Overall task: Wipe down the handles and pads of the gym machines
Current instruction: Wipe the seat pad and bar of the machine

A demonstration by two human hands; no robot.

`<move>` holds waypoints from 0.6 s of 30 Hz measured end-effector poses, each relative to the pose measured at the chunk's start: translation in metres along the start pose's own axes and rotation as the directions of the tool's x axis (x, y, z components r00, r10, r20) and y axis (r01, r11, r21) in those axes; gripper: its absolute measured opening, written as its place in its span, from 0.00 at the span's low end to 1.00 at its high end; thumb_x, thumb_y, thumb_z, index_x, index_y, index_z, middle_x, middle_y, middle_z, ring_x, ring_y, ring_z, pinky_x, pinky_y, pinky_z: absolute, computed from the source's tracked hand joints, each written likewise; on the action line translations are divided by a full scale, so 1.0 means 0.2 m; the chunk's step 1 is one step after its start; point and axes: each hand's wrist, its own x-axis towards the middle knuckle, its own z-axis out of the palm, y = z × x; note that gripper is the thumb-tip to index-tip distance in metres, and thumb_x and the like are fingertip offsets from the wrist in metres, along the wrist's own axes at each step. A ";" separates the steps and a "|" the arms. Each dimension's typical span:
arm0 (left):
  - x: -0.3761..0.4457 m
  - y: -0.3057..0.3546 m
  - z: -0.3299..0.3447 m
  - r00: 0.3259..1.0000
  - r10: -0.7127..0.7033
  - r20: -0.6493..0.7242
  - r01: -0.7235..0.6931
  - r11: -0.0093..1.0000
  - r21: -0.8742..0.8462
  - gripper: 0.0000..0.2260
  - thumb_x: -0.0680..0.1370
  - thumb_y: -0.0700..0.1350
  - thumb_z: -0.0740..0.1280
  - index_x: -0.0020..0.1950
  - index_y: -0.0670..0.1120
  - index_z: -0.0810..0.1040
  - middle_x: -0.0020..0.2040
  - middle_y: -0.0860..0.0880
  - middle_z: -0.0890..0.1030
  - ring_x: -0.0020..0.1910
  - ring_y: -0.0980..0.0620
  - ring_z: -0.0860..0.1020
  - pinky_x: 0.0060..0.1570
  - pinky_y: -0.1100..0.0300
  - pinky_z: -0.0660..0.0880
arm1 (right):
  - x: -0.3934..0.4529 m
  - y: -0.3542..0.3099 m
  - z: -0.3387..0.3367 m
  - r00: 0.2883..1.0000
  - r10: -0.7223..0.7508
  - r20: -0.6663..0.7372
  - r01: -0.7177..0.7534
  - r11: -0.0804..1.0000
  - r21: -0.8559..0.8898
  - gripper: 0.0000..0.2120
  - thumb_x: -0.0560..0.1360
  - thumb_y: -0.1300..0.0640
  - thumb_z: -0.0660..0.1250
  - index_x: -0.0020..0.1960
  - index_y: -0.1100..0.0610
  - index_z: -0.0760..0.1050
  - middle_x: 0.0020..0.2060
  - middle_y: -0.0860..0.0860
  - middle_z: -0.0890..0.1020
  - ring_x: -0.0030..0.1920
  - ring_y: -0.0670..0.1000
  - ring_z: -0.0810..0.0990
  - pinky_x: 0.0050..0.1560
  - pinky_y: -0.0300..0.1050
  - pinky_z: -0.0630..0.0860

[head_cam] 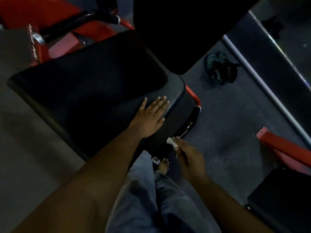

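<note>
The left hand [150,115] lies flat, fingers straight, on the black seat pad [87,91] near its right edge. Just off that edge, the blurred right hand [188,158] pinches a small white wipe [171,141] beside the black handle [191,120]. Right of the pad lies bare speckled floor [235,118], with shoes [220,69] beyond it.

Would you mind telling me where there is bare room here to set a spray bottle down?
The black seat pad is bare left of and beyond the left hand, which rests flat near its right edge. The floor is open between the shoes and the red frame leg. It is crowded by the right hand, which pinches a white wipe near the handle.
</note>
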 end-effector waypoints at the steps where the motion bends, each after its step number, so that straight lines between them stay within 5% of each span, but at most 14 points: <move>1: -0.03 -0.03 -0.03 0.999 -0.015 -0.038 0.014 0.999 -0.034 0.29 0.86 0.54 0.53 0.85 0.50 0.47 0.85 0.50 0.46 0.84 0.52 0.45 0.80 0.38 0.43 | 0.05 -0.02 -0.01 0.999 0.053 0.007 -0.053 0.999 0.000 0.15 0.84 0.49 0.59 0.69 0.42 0.74 0.66 0.40 0.78 0.64 0.40 0.78 0.64 0.46 0.78; 6: -0.21 -0.27 -0.19 0.971 -0.198 -0.131 0.185 0.977 -0.106 0.28 0.85 0.57 0.55 0.85 0.50 0.55 0.85 0.50 0.52 0.84 0.51 0.50 0.79 0.36 0.49 | 0.33 -0.20 0.03 0.978 0.207 -0.009 -0.206 0.975 0.087 0.11 0.82 0.49 0.63 0.61 0.36 0.78 0.41 0.35 0.83 0.41 0.41 0.83 0.43 0.41 0.80; 9: -0.34 -0.49 -0.24 0.935 -0.321 -0.152 0.307 0.945 -0.108 0.28 0.85 0.59 0.55 0.84 0.50 0.59 0.85 0.49 0.55 0.83 0.49 0.54 0.79 0.36 0.53 | 0.55 -0.35 0.11 0.973 0.228 0.044 -0.232 0.953 0.196 0.10 0.82 0.49 0.65 0.61 0.46 0.82 0.43 0.41 0.84 0.42 0.45 0.82 0.45 0.41 0.79; 12: -0.46 -0.70 -0.30 0.884 -0.434 -0.172 0.417 0.900 -0.127 0.30 0.83 0.60 0.54 0.83 0.49 0.63 0.83 0.48 0.60 0.82 0.48 0.57 0.78 0.35 0.54 | 0.79 -0.48 0.21 0.976 0.204 0.075 -0.215 0.953 0.214 0.07 0.83 0.50 0.63 0.53 0.43 0.80 0.38 0.46 0.82 0.38 0.40 0.80 0.41 0.33 0.75; 18: -0.50 -1.03 -0.39 0.799 -0.580 -0.159 0.563 0.815 -0.139 0.31 0.83 0.57 0.60 0.84 0.50 0.57 0.85 0.49 0.54 0.84 0.50 0.51 0.80 0.39 0.47 | 1.27 -0.60 0.48 0.971 0.206 0.122 -0.228 0.951 0.208 0.08 0.83 0.48 0.62 0.59 0.45 0.78 0.44 0.41 0.82 0.45 0.39 0.81 0.48 0.38 0.78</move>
